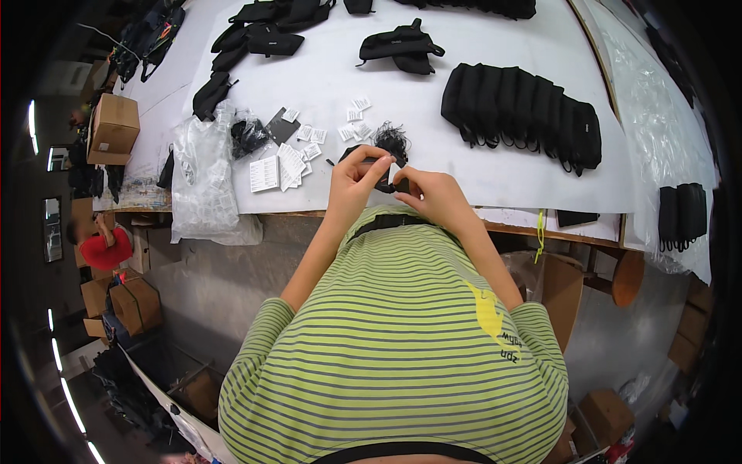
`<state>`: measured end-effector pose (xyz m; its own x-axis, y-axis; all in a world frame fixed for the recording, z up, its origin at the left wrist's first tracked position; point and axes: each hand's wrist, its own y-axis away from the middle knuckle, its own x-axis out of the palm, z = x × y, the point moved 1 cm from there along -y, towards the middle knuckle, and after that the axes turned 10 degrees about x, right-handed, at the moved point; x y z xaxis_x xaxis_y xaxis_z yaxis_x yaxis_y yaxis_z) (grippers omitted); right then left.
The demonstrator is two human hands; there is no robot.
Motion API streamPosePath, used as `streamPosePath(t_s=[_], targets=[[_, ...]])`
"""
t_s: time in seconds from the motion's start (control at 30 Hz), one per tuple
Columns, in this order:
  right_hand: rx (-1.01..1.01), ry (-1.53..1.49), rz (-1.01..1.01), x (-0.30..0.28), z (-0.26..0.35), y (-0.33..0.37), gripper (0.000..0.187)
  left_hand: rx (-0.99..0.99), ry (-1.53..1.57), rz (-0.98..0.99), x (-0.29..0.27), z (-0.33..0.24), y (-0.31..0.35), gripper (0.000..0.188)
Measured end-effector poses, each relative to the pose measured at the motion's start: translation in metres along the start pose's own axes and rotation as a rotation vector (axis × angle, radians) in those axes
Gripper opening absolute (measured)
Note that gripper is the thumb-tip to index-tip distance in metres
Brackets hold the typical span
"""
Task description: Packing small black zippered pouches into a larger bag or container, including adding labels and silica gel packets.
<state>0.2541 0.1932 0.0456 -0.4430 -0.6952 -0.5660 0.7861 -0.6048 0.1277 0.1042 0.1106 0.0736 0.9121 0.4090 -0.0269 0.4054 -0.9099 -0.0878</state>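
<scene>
At the table's near edge, my left hand [357, 179] pinches a small white tag [393, 171] between thumb and forefinger. Close beside it, my right hand [437, 196] has its thumb and fingers closed at the edge of a black fabric pouch [380, 184]. The pouch lies under and between both hands, mostly hidden by them. Just beyond the fingers sits a tangle of thin black cords [391, 139]. Small white printed labels [347, 132] lie to the left of the cords.
Stacked white leaflets [264, 175] and crumpled clear plastic [202, 166] lie left. A row of black pouches [519, 108] stands right; another black pouch [398, 50] lies farther back. Cartons [114, 127] stand at far left. A person in red [107, 249] is in the left background.
</scene>
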Motion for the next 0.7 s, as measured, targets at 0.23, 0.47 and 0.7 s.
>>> streamPosePath(t_s=[0.23, 0.47, 0.7], targets=[[-0.112, 0.090, -0.143, 0.018, -0.014, -0.011, 0.018, 0.006, 0.026, 0.026, 0.000, -0.002, 0.003, 0.016], [-0.205, 0.102, -0.203, 0.022, -0.005, -0.013, 0.015, -0.013, 0.036, -0.005, 0.003, -0.010, 0.004, 0.017], [-0.248, 0.143, -0.216, 0.031, -0.009, -0.018, 0.013, -0.014, 0.045, -0.015, -0.001, -0.002, 0.003, 0.017]])
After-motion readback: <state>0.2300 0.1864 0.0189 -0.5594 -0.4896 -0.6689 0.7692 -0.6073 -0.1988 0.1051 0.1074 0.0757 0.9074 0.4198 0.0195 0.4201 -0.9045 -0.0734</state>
